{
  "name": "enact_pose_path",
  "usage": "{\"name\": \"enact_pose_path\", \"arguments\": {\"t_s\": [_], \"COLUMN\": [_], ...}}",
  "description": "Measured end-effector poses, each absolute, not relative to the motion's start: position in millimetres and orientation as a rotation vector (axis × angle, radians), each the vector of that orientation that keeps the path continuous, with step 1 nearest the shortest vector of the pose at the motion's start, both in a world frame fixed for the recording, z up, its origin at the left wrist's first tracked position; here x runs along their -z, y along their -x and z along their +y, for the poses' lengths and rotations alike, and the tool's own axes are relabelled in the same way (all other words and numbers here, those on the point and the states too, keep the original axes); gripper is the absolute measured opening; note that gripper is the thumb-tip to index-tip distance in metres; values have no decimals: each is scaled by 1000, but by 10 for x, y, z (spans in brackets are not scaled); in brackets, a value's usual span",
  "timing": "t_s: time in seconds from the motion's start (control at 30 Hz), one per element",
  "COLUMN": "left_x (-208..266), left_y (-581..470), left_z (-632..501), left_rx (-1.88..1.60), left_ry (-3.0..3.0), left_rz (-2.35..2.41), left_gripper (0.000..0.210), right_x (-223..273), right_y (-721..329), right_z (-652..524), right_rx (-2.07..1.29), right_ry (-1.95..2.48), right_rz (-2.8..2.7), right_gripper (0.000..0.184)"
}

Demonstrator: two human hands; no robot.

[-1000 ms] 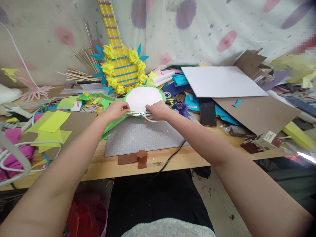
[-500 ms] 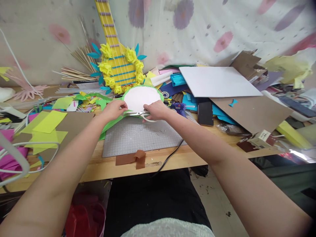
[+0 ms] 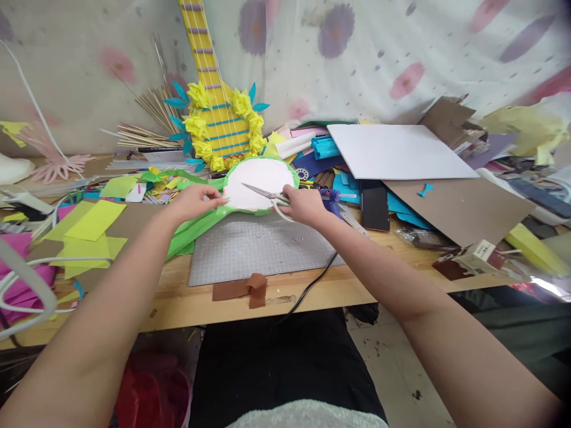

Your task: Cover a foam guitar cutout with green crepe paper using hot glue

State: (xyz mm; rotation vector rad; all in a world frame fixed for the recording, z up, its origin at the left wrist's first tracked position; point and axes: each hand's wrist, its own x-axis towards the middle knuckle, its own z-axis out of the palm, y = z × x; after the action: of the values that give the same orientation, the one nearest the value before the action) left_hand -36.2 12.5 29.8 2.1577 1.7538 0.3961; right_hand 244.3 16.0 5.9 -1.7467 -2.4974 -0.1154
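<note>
Right hand (image 3: 306, 205) is clamped on the scissors (image 3: 270, 195) by their pale handles, blades over the green-edged white disc (image 3: 259, 172). Left hand (image 3: 198, 202) has fingertips near together at the disc's left rim; I cannot tell whether I pinch it. Disc lies at my gray cutting mat's (image 3: 263, 249) far side, before the yellow guitar (image 3: 225, 129).

Soft, even light covers the table (image 3: 178, 306); the white board (image 3: 401, 151) toward two o'clock looks bright, while dimness sits below at seven o'clock; glare flares between three and four. The middle is fairly sharp; stretching and smeared blur mark the three-o'clock edge, its corners darkened.
</note>
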Motion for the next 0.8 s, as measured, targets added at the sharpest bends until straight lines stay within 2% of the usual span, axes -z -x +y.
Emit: {"name": "enact_pose_path", "arguments": {"t_s": [0.1,0.27,0.37,0.47,0.53,0.6,0.8], "left_x": [-240,-90,12,77,94,101,179], "left_y": [432,381,243,87,12,-31,-64], "left_z": [82,77,100,118,127,143,226], "left_rx": [-267,-556,-436,-222,-140,-185,-410], "left_ry": [-2217,-2300,-2327,-2326,-2278,-2215,-2224], "left_rz": [1636,1839,1836,1849,1887,1956,2062], "left_gripper": [40,45,67,105,117,115,92], "right_x": [84,318,343,300,269,248,153], "right_y": [-2626,-2929,-3020,-3041,-3036,-3022,-2980], "right_z": [3,-100,-47,33,74,96,102], "right_rx": [54,-65,-181,-324,-406,-450,-498], "right_ry": [1835,1572,1406,1387,1395,1440,1542], "right_rz": [-2297,-2492,-2643,-2675,-2686,-2666,-2636], "right_gripper": [48,38,38,40,37,36,38]}}
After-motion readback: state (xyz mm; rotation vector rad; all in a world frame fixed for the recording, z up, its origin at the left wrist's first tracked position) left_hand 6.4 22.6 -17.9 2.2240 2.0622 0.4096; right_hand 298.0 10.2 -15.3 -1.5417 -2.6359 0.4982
